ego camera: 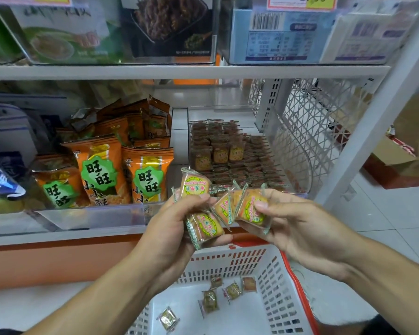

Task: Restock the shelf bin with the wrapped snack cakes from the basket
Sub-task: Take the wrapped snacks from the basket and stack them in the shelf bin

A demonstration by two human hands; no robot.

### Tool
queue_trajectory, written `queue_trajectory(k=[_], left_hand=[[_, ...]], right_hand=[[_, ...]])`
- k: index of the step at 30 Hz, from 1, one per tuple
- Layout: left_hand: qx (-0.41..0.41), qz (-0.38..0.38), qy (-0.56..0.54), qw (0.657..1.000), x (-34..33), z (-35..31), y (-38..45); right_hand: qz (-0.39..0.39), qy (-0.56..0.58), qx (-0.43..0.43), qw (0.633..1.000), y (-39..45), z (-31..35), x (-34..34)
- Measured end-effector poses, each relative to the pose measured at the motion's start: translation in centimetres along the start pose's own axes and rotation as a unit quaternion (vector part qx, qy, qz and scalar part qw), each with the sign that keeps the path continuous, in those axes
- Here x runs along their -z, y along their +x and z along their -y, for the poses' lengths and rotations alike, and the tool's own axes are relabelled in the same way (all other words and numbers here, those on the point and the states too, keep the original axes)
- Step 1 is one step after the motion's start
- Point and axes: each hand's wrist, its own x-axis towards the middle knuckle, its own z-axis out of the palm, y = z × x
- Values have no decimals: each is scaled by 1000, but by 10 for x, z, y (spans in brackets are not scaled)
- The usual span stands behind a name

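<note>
On the lower shelf, at the left, stand orange snack bags (102, 175), not part of this job. Just right of them, the left hand (177, 228) grasps two wrapped snack cakes (198, 209), and the right hand (298, 228) pinches more cakes (249, 206), probably to sort them before placing. Behind the hands, the clear shelf bin (298, 151) is already quite full. Below, the white basket (273, 301) holds a few loose cakes (211, 298).

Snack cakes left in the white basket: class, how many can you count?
5 snack cakes: one front left, one in the middle, three further back. The arms may hide more in the basket.
</note>
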Motion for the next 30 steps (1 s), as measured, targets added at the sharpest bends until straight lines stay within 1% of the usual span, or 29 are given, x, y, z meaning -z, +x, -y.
queue_trajectory(k=[3,7,9,11,12,14,15,17,18,20,22,23,24,26,27,30], left_hand=[[-17,1,14,1000,3,-1,1],[-44,24,77,996,5,1,4],[-50,43,97,993,6,2,4],[-54,45,107,992,6,4,5],[-58,39,111,991,5,5,6],[-72,17,118,990,5,7,8],[-79,7,120,990,4,6,11],[-78,12,126,989,1,6,14],[-75,20,134,988,-3,6,16],[-74,32,153,985,-10,7,21],[-76,36,169,982,-15,8,27],[-75,40,175,981,-17,8,30],[-74,42,180,980,-18,7,33],[-77,45,187,978,-17,6,40],[-79,46,191,977,-16,5,44],[-83,43,201,975,-14,3,52]], right_hand=[[-8,-63,-5,998,-2,-1,-2],[4,-117,-13,993,-4,3,-4],[23,-149,-17,988,-5,5,-4],[40,-182,-16,982,-4,5,-2],[28,-193,-10,981,-4,6,-2],[-32,-244,39,968,0,12,1],[-79,-306,82,945,6,18,4],[-175,-450,145,863,24,36,11],[-204,-507,156,823,36,46,16],[-227,-602,151,751,67,64,27],[-256,-698,139,655,104,80,44],[-265,-728,126,620,123,87,52],[-267,-745,111,601,140,93,59],[-261,-760,96,587,169,103,73],[-260,-762,94,586,180,108,78],[-265,-750,105,597,207,118,86]])
